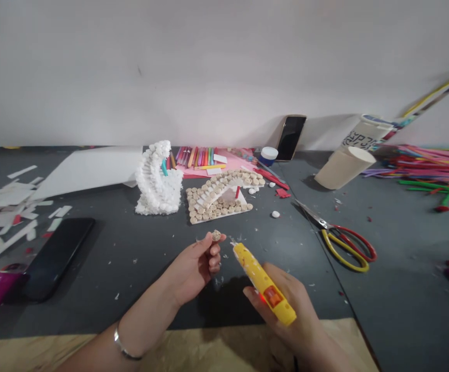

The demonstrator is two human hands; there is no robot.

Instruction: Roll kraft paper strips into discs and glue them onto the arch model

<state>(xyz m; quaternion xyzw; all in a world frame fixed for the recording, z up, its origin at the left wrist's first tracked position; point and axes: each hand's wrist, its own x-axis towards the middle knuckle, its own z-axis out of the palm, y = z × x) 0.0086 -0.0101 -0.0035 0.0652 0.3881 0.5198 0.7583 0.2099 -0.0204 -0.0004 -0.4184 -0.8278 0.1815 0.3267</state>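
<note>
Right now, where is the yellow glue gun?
In the head view, the yellow glue gun is in the right hand, just right of centre, its nozzle near the beige coil in the left hand.

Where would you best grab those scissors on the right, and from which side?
Probably by the red and yellow handles, coming from the near right: the scissors lie flat with both loops toward that side, while the blades point far left. The right hand is nearer, but holds the yellow glue gun.
</note>
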